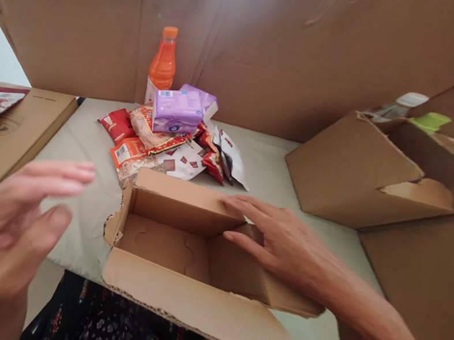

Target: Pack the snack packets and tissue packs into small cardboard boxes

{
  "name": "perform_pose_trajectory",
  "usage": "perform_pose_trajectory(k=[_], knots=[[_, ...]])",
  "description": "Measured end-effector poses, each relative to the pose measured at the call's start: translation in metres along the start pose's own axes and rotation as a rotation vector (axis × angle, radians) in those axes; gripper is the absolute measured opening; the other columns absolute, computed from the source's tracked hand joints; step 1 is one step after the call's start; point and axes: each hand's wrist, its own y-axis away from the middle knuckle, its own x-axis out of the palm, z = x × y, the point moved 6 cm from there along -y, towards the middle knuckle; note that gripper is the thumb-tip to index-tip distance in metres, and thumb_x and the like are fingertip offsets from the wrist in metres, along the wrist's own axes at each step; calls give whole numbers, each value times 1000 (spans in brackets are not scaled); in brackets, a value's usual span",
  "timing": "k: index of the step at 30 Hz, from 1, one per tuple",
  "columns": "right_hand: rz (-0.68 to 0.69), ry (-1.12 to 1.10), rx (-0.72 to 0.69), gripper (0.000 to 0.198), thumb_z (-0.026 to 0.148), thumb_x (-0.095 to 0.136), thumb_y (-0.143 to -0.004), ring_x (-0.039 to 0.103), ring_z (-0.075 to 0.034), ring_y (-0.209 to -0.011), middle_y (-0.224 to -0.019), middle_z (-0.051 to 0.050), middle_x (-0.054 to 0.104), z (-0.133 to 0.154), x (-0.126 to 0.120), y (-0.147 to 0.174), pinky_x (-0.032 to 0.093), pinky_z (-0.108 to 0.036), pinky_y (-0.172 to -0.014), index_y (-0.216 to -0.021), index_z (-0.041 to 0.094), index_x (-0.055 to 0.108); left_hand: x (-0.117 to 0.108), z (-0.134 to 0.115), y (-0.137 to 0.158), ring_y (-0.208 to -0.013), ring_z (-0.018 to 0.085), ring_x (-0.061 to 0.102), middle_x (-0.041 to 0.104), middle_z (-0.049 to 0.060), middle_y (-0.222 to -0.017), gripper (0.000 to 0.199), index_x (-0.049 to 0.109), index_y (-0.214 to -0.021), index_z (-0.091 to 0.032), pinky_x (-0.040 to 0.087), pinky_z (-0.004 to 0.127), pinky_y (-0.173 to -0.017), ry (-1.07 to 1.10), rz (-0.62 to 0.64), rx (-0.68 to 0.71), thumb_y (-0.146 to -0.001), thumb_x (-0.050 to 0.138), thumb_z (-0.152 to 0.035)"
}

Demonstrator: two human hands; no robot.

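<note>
While both hands [18, 233] [284, 242] are unclenched, a tall cardboard panel [256, 52] backs the pale table [275, 170].

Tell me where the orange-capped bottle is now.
In the head view, the orange-capped bottle stands left of centre toward the back of the table, in front of the tall cardboard panel and just behind the purple packs.
</note>
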Motion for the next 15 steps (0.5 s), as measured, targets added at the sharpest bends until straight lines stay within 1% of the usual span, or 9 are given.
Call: perform_pose_trajectory(k=[2, 4, 5, 7, 9, 10, 12, 14, 15], knots=[[18, 48, -22, 41, 29, 56, -93, 70, -32, -111, -132, -14, 70, 0, 1, -11, 57, -48, -92, -132, 23, 68, 14, 16, -20, -116, 21, 68, 74, 1, -119, 30, 73, -117, -26, 54, 43, -107, -89, 41, -3, -94, 63, -10], [43, 68, -74, 39, 21, 52, -92, 73, -29, -100, -122, -13, 73, 3, 1, -17, 59, -44, -85, -126, 24, 72, 31, 29, -23, -122, 21, 65, 71, 4, -127, 33, 68, -124, -25, 52, 42, -111, -184, 190, -26, -94, 59, -12], [57, 66, -112, 40, 17, 50, -91, 73, -27, -94, -116, -12, 75, 6, 1, -18, 59, -42, -82, -124, 25, 73, 38, 34, -18, -125, 22, 64, 69, 6, -131, 35, 66, -127, -24, 51, 43, -112, -203, 275, -37, -94, 58, -14], [82, 48, -186, 43, 14, 48, -91, 74, -24, -87, -111, -10, 76, 12, 1, -15, 60, -39, -78, -123, 27, 74, 49, 39, 0, -132, 26, 60, 65, 10, -139, 39, 63, -131, -22, 50, 47, -113, -163, 412, -50, -92, 60, -17], [98, 16, -223, 45, 14, 47, -93, 74, -24, -90, -113, -10, 77, 17, -2, -9, 60, -38, -80, -126, 30, 74, 56, 40, 21, -138, 29, 55, 61, 11, -145, 43, 63, -131, -24, 48, 50, -114, -83, 516, -90, -89, 62, -17], [112, -10, -233, 44, 16, 47, -95, 75, -25, -94, -115, -10, 77, 17, -4, -7, 61, -39, -82, -128, 30, 73, 57, 40, 30, -140, 30, 53, 60, 10, -146, 44, 64, -130, -26, 47, 51, -114, -44, 555, -118, -87, 61, -15], [161, -84, -252, 38, 27, 51, -98, 74, -28, -101, -119, -11, 77, 17, -10, -8, 61, -42, -86, -129, 29, 73, 57, 41, 43, -140, 29, 53, 61, 8, -145, 49, 65, -128, -29, 47, 51, -114, 17, 598, -173, -84, 57, -8], [208, -176, -245, 37, 44, 57, -97, 73, -31, -104, -118, -12, 77, 13, -20, -23, 61, -44, -89, -126, 28, 75, 56, 43, 48, -138, 27, 55, 62, 7, -144, 57, 64, -129, -31, 47, 49, -114, 68, 621, -227, -80, 53, -3], [205, -216, -218, 40, 50, 57, -97, 73, -32, -104, -116, -12, 77, 10, -26, -36, 61, -45, -89, -122, 27, 77, 56, 44, 49, -136, 27, 56, 62, 6, -144, 59, 63, -129, -31, 48, 47, -113, 92, 631, -248, -79, 52, -2]])
